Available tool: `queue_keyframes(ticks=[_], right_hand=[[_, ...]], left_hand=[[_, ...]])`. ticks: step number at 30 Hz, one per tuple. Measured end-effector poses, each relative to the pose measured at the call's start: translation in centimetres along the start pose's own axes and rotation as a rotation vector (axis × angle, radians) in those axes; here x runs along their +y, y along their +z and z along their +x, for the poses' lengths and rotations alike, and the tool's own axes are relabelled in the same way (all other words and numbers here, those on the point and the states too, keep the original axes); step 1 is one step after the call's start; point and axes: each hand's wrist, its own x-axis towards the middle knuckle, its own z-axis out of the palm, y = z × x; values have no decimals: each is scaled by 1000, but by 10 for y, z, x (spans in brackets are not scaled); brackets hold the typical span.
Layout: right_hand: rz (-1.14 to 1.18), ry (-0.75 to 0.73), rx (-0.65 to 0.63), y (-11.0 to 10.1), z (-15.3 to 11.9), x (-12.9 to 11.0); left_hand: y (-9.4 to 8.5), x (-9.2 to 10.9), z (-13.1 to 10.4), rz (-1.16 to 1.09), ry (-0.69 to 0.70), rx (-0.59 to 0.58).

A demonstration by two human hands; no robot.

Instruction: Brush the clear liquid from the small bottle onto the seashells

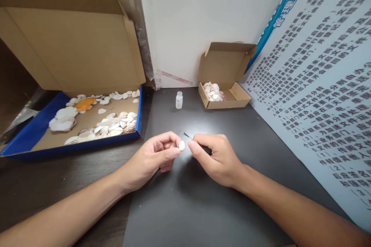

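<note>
My forearms come in from the lower left and lower right corners, over a dark grey mat (174, 220). Near the centre of the frame, my left hand (158, 152) pinches a small pale shell (182, 146) between thumb and fingers. Just right of it, my right hand (217, 158) grips a fine brush (206, 149) by its black handle, the bristles near the shell but apart from it. At middle left sits an open blue-walled box (139, 117) with white and tan shells (111, 125) and one orange piece (85, 104). Farther off, a small clear bottle (179, 101) stands upright above centre, uncapped, with whitish contents. To its right is a small open cardboard box (228, 105) of pale shells (213, 92). Behind them rises a white panel (197, 19); a printed sheet (319, 85) fills the right side.
</note>
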Motion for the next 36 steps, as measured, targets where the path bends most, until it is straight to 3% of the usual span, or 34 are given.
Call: queue_keyframes(ticks=[9, 13, 19, 24, 32, 36], right_hand=[[206, -24, 44, -2, -7, -1], [147, -37, -3, -2, -5, -2], [-7, 22, 52, 0, 0, 0], [23, -23, 124, 0, -1, 0], [-106, 18, 110, -2, 2, 1], [-35, -56, 119, -2, 0, 1]], left_hand=[[0, 4, 1, -192, -67, 9], [2, 6, 1, -230, -71, 27], [2, 7, 2, -224, -66, 33], [0, 7, 1, -221, -74, 23], [2, 8, 1, -217, -100, 16], [0, 7, 1, -208, -101, -4]])
